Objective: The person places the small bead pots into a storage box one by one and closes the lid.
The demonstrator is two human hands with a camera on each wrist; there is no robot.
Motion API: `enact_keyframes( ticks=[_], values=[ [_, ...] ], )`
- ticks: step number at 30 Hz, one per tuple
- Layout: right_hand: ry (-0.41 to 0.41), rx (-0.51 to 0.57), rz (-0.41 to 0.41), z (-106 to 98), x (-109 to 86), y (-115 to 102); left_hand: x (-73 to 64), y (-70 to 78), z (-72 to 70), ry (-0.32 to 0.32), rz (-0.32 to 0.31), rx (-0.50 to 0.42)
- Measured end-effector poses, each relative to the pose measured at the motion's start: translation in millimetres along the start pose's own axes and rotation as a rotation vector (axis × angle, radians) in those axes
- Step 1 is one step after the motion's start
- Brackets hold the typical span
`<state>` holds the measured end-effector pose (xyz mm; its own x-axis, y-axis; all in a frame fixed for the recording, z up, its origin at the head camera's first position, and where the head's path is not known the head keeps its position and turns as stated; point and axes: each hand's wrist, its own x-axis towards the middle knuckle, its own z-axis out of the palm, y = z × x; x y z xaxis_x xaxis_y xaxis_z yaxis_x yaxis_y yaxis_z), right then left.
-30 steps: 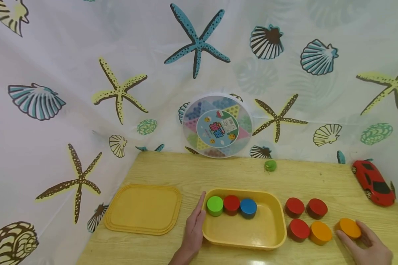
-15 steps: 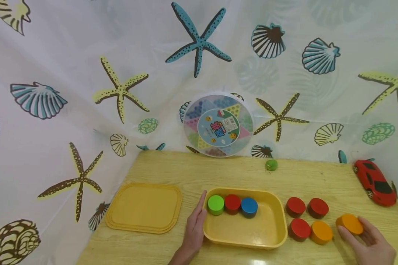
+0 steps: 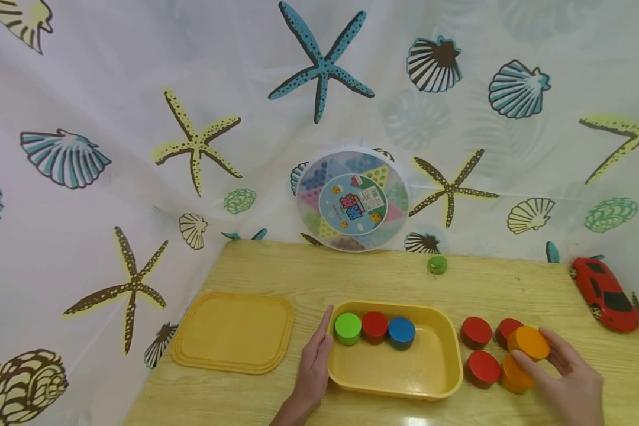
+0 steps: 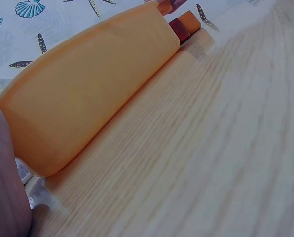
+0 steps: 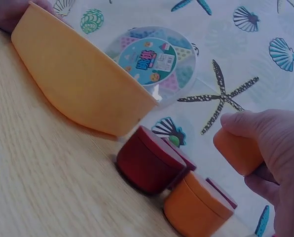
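My right hand (image 3: 567, 376) pinches an orange cylinder (image 3: 529, 342) between thumb and fingers. In the right wrist view this held orange cylinder (image 5: 238, 150) is up off the table, above a second orange cylinder (image 5: 199, 205) that stands there. Three red cylinders, one of them (image 3: 483, 369) at the front, stand around that second one. My left hand (image 3: 312, 364) rests with straight fingers along the left wall of a yellow plastic bin (image 3: 394, 390). Inside, along the back wall, sit a green cylinder (image 3: 348, 328), a red one (image 3: 375, 328) and a blue one (image 3: 402, 333).
A flat yellow lid (image 3: 233, 332) lies on the wooden table to the left. At the back are a small green object (image 3: 437, 264) and a round Chinese checkers box (image 3: 353, 201) leaning on the patterned cloth. A red toy car (image 3: 604, 294) sits at the far right.
My right hand has lifted the orange cylinder from the right end and carried it left, over the other cylinders. The left hand stays at the bin.
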<state>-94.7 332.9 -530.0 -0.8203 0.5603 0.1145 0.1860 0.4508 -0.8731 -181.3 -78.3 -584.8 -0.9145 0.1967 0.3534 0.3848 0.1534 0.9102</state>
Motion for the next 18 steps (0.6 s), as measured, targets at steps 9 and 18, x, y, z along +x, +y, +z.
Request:
enact_keyframes(
  ticks=[9,18],
  values=[
    [-0.135,0.028,-0.362,37.1,-8.2,-31.5,-0.6,1.8,-0.7,0.005,0.007,0.005],
    [-0.318,0.114,-0.532,70.8,-18.2,-59.3,-1.2,4.4,-2.3,-0.003,0.0,-0.014]
  ],
)
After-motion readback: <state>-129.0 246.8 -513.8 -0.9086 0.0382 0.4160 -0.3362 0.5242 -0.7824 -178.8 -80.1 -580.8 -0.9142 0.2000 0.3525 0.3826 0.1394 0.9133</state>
